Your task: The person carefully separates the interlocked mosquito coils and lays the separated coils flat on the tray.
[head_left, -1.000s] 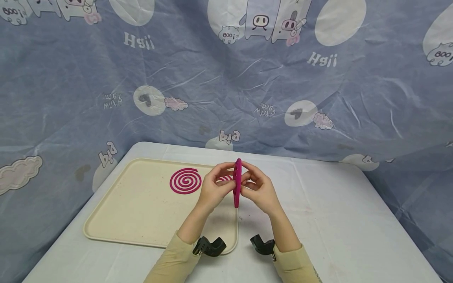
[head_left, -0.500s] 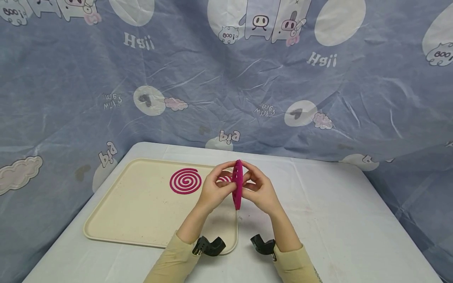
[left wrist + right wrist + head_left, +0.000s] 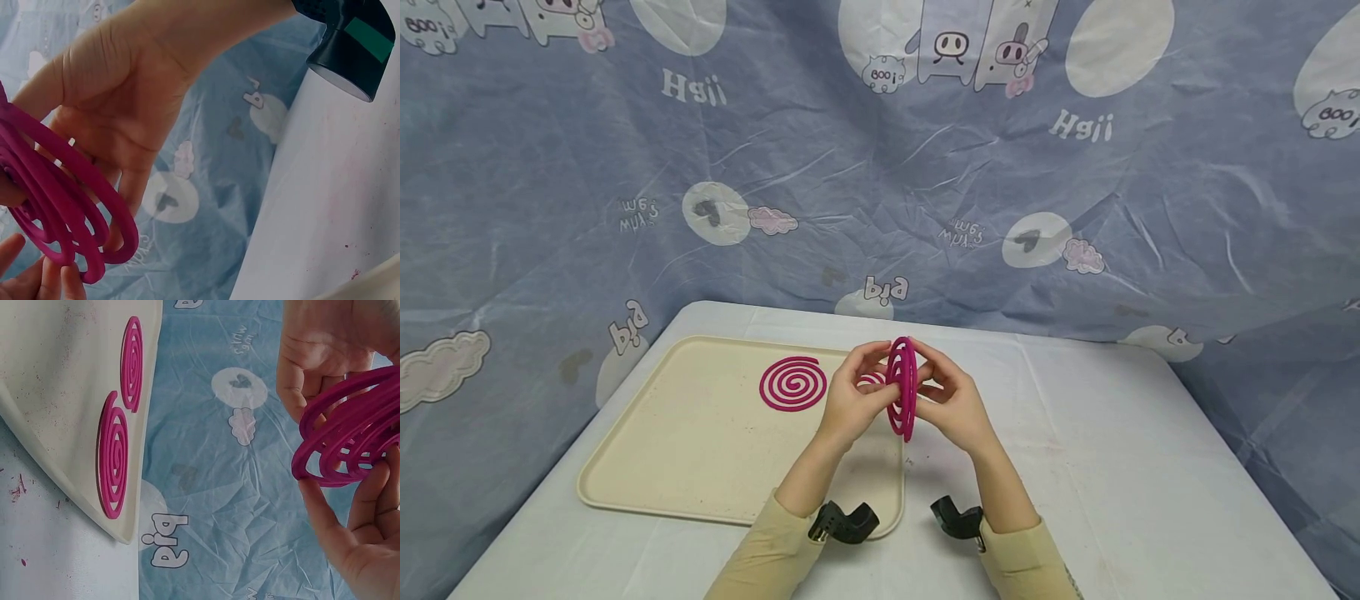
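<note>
Upright between both hands is a magenta mosquito coil pair [image 3: 912, 387], seen nearly edge-on in the head view. My left hand [image 3: 848, 408] pinches it from the left side, the thumb across its face. From the right side my right hand [image 3: 958, 410] holds it with its fingertips near the rim. In the left wrist view the rings of the coil pair [image 3: 65, 200] stand apart at the lower end. The right wrist view also shows gaps between the rings of the coil pair [image 3: 350, 425]. Where its middle is joined cannot be told.
A cream tray [image 3: 700, 450] lies on the white table [image 3: 1075, 450], left of and beneath the hands. One flat magenta coil [image 3: 793, 384] rests on it; a second coil [image 3: 114, 462] is partly hidden behind my left hand in the head view. Magenta crumbs dot the table.
The held coil pair has turned slightly, its face now showing more to the left. Its rings have spread apart, with a gap visible along the edge. Both hands stay nearly in place.
</note>
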Motion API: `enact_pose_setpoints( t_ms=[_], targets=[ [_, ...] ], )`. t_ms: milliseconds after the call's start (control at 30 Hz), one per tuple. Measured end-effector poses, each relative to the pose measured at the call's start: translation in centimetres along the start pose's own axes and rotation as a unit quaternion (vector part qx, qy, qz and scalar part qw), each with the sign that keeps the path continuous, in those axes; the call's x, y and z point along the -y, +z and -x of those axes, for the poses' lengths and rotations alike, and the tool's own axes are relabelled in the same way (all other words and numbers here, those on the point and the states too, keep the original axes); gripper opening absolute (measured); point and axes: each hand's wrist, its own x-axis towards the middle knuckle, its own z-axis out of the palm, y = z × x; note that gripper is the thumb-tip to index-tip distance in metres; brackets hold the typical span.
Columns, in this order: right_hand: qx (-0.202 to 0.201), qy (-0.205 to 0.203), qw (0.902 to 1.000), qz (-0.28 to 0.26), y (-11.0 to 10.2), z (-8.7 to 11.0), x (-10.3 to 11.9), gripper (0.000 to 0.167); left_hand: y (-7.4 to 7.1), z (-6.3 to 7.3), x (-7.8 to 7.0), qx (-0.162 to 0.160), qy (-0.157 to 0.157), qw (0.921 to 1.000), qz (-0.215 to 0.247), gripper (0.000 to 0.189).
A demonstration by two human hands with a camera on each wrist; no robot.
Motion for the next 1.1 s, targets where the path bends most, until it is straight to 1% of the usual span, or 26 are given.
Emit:
enact_pose_setpoints(
  t_ms=[233,333,433,533,600,667,700,733,867,900,933,1000,1100],
  targets=[
    [-0.011,0.001,0.9997,0.024,-0.2,0.1,0.0,0.069,-0.2,-0.1,0.1,0.000,0.000,1.0000,0.001,0.046],
    [-0.006,0.007,0.9998,0.016,-0.4,0.1,-0.1,0.068,-0.3,0.0,0.0,0.002,-0.005,1.0000,0.005,0.046],
    [-0.002,0.007,1.0000,-0.005,-0.5,0.1,-0.2,0.067,-0.3,0.0,0.0,0.001,-0.015,0.9999,0.008,0.046],
    [-0.003,0.004,0.9998,-0.019,-0.6,0.1,-0.2,0.067,-0.3,0.0,-0.1,-0.006,-0.025,0.9997,0.004,0.046],
    [-0.003,0.004,0.9999,-0.016,-0.7,0.1,-0.2,0.067,-0.2,0.0,-0.1,-0.011,-0.030,0.9995,0.007,0.047],
    [-0.002,0.010,0.9998,-0.017,-0.8,0.1,-0.1,0.068,-0.2,0.0,-0.1,-0.013,-0.033,0.9993,0.012,0.046],
    [0.001,0.011,0.9997,-0.021,-0.9,0.1,-0.1,0.068,-0.2,0.1,-0.5,-0.014,-0.035,0.9992,0.014,0.046],
    [0.004,0.011,0.9996,-0.027,-0.9,0.1,-0.2,0.068,-0.2,0.1,-0.5,-0.014,-0.037,0.9991,0.017,0.045],
    [0.016,0.013,0.9984,-0.053,-1.1,0.1,-0.2,0.067,-0.2,0.0,-0.5,-0.016,-0.037,0.9992,0.007,0.045],
    [0.019,0.012,0.9983,-0.054,-1.2,0.1,-0.1,0.067,-0.2,0.0,-0.5,-0.015,-0.036,0.9992,0.006,0.046],
    [0.021,0.013,0.9983,-0.053,-1.2,0.1,-0.1,0.067,-0.2,0.0,-0.1,-0.014,-0.032,0.9994,0.004,0.046],
    [0.022,0.020,0.9985,-0.045,-1.3,0.1,-0.1,0.067,-0.2,0.0,-0.1,-0.009,-0.030,0.9995,0.006,0.046],
    [0.021,0.029,0.9987,-0.035,-1.5,0.1,-0.1,0.066,-0.2,0.0,0.0,0.001,-0.034,0.9993,0.017,0.046]
  ],
)
